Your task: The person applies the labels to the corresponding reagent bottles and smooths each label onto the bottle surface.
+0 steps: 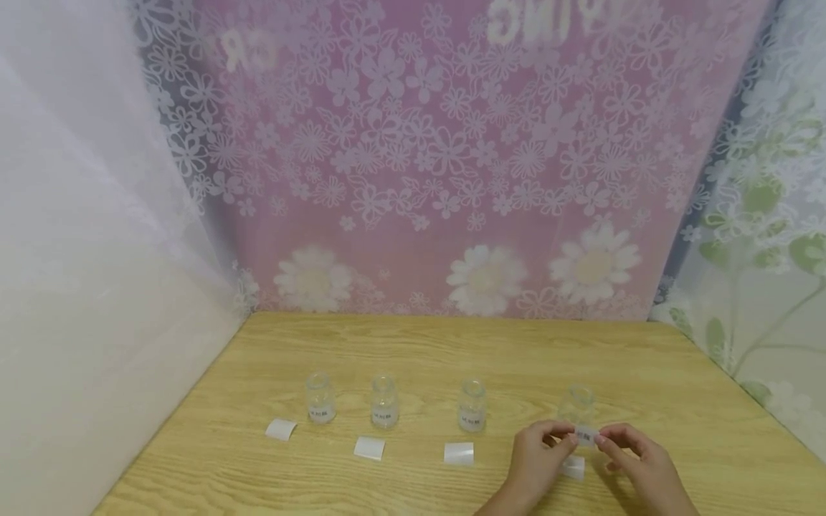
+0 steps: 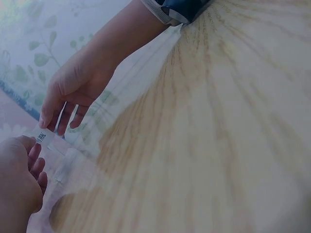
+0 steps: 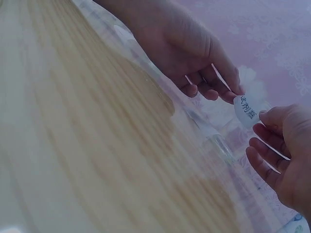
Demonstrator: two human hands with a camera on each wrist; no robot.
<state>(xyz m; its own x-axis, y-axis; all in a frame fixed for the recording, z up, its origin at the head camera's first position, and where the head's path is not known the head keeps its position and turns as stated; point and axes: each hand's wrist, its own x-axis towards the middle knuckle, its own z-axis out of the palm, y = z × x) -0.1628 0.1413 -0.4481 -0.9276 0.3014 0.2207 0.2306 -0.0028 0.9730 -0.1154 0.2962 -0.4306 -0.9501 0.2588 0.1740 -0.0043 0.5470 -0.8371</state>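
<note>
A small white label (image 1: 586,435) with dark printed characters is stretched between the two hands, its printed face showing in the right wrist view (image 3: 246,110). My left hand (image 1: 534,459) pinches one end between thumb and finger. At the other end, my right hand (image 1: 642,459) pinches it the same way, its other fingers loosely bent. Directly behind the label stands a clear glass bottle (image 1: 578,401), its lower part hidden by the label and fingers. A white paper piece (image 1: 573,468) lies on the table below the label, partly covered by the left hand.
Three more clear bottles, each with a printed label, stand in a row to the left: one (image 1: 472,401), another (image 1: 384,398) and the farthest (image 1: 320,394). White paper pieces (image 1: 459,454) lie in front of them on the wooden table (image 1: 400,340). A flowered pink curtain (image 1: 413,179) hangs behind.
</note>
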